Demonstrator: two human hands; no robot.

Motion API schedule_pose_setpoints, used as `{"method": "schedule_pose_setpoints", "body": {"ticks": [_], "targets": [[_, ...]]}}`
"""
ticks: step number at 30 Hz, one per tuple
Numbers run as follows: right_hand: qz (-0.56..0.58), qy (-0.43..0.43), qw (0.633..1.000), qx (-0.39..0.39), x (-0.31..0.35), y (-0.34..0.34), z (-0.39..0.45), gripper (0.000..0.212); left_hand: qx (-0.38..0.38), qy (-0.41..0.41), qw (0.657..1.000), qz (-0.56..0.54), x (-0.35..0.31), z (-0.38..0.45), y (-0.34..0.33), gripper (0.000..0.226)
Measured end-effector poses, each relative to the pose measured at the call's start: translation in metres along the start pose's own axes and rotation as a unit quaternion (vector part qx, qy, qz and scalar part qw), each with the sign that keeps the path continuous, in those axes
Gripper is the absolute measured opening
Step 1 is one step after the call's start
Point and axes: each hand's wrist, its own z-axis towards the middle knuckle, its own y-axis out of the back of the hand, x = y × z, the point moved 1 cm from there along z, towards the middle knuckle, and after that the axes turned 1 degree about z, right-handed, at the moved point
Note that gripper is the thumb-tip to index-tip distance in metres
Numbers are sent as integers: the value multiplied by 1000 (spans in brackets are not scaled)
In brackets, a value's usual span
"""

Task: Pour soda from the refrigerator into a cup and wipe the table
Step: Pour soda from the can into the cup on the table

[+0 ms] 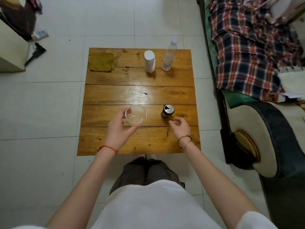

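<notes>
Nearest the person, over the front planks of the square wooden plank table, the left hand curves its thumb and fingers round the near side of a clear plastic cup, which stands upright and looks empty; whether the grip is tight cannot be told. To the right of it, the right hand hangs with loosely curled fingers, grasping nothing. Just beyond those fingers stands an opened dark soda can, upright, apart from the hand. Far ahead of the left hand, at the table's far left corner, lies a folded olive-green cloth. Far ahead of the right hand stand a white cylindrical container and, beside it, a clear plastic water bottle.
</notes>
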Motion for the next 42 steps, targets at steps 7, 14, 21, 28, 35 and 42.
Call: {"method": "schedule_pose_setpoints", "body": {"ticks": [7, 14, 21, 28, 35, 42], "targets": [[-74, 13, 997, -10, -29, -34, 88, 74, -10, 19, 1000, 11, 45, 29, -31, 68], [-87, 29, 994, -52, -63, -74, 138, 88, -17, 37, 999, 3, 84, 53, -61, 67], [-56, 77, 992, -88, -69, -72, 147, 75, -13, 52, 998, -11, 88, 63, -70, 67], [-16, 128, 990, -58, -22, -29, 101, 64, 3, 33, 999, -16, 42, 65, -41, 65], [-8, 270, 962, -24, 55, 30, 28, 66, 37, -10, 998, -44, -23, 58, -1, 70], [-57, 372, 925, -39, 103, 71, -32, 70, 40, -47, 997, -55, -53, 38, 18, 69]]}}
